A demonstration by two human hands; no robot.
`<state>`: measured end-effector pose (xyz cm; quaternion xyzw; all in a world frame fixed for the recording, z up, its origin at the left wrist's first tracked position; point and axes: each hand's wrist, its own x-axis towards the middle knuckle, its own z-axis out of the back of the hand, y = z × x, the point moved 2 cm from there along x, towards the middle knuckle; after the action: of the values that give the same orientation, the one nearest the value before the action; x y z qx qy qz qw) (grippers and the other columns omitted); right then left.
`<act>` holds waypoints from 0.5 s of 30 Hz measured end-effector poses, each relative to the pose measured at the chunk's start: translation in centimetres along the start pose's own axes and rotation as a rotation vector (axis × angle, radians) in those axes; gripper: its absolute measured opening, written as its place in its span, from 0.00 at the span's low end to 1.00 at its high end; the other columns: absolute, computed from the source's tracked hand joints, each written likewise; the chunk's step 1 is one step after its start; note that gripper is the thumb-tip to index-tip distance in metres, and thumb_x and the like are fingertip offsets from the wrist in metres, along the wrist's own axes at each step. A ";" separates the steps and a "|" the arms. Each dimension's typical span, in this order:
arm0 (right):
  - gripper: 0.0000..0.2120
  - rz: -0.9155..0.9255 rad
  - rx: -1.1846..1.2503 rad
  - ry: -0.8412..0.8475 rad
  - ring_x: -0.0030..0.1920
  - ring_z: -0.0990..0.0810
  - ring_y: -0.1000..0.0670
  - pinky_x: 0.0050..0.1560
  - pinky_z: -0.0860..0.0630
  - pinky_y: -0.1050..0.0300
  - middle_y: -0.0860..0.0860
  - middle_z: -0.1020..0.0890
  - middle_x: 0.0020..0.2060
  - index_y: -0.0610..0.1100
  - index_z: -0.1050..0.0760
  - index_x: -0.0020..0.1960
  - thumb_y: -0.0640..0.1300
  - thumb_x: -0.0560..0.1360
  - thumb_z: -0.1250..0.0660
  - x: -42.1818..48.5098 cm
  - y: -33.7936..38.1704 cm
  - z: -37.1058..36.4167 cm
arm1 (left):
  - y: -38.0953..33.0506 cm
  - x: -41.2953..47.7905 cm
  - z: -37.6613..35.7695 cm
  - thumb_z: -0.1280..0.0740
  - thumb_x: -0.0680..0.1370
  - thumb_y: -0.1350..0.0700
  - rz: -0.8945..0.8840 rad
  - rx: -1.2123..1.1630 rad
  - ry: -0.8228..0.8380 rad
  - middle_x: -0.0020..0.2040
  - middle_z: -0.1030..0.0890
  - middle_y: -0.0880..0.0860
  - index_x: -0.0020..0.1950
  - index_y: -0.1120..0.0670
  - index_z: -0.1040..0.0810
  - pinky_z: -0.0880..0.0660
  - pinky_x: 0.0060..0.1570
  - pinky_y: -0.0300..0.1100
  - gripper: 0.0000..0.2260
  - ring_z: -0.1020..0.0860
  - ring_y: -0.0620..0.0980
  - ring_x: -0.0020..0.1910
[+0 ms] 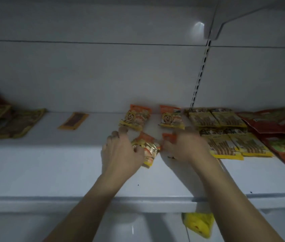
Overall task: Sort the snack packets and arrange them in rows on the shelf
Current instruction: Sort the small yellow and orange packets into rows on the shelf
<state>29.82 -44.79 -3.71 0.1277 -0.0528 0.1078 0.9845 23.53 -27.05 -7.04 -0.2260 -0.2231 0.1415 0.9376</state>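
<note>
The left hand (120, 151) lies with its fingers (115, 135) spread on the shelf (50, 163), thumb pressing the edge of a tilted orange packet (147, 147). The right hand (185, 145) is motion-blurred over a second orange packet (168, 137); whether it grips cannot be determined. Matching back-row packets (135, 117) lie just behind. Risk: the glossy film may slide askew under thumb pressure, or the right hand may knock the adjacent yellow packets (225, 133) out of line.
</note>
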 end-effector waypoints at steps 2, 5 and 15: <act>0.25 0.050 0.013 0.017 0.65 0.29 0.40 0.60 0.29 0.49 0.43 0.28 0.66 0.48 0.29 0.69 0.60 0.77 0.40 -1.1 -0.5 0.2 | -0.2 -1.1 1.1 0.39 0.72 0.48 -0.195 -0.028 0.012 0.62 0.28 0.53 0.68 0.48 0.32 0.29 0.57 0.52 0.23 0.31 0.56 0.61; 0.20 0.170 0.024 0.044 0.64 0.28 0.40 0.58 0.27 0.49 0.47 0.28 0.67 0.54 0.29 0.69 0.50 0.78 0.39 -2.2 -2.0 0.8 | -0.2 -1.2 1.8 0.39 0.79 0.52 -0.538 -0.058 0.219 0.70 0.30 0.45 0.69 0.40 0.31 0.34 0.65 0.44 0.18 0.36 0.47 0.71; 0.21 0.183 -0.066 0.084 0.66 0.34 0.43 0.62 0.30 0.50 0.50 0.30 0.70 0.54 0.31 0.70 0.47 0.78 0.43 -1.9 -2.2 -1.1 | -1.7 0.0 -1.6 0.46 0.79 0.45 -0.481 0.258 0.324 0.72 0.35 0.46 0.75 0.43 0.41 0.38 0.61 0.51 0.23 0.38 0.49 0.67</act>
<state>28.60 -46.97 -5.52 0.0852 -0.0266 0.2008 0.9756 24.55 -29.07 -7.52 -0.0656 -0.0980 -0.0951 0.9885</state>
